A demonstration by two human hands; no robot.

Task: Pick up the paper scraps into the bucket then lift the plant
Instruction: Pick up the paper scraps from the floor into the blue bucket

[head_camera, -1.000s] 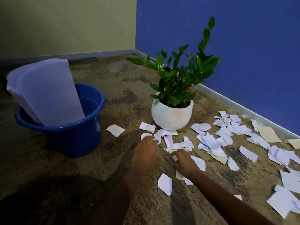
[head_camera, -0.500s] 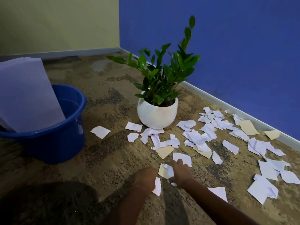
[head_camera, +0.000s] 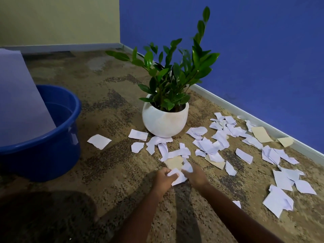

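Note:
Several white and beige paper scraps (head_camera: 208, 146) lie scattered over the carpet in front of and to the right of a green plant in a round white pot (head_camera: 164, 120). A blue bucket (head_camera: 52, 144) stands at the left with large white sheets (head_camera: 19, 106) leaning out of it. My left hand (head_camera: 162, 178) and my right hand (head_camera: 195, 176) are together on the floor just in front of the pot. Both grip a small bunch of white scraps (head_camera: 177, 176) between them.
A blue wall with a white skirting board (head_camera: 263, 125) runs along the right, close behind the scraps. A yellow wall closes the far side. Patterned brown carpet (head_camera: 108, 109) spreads between bucket and pot. A dark shadow covers the lower left floor.
My hands have drawn loose scraps together and now hold them bunched between them. The view has swung right, so the bucket sits further left.

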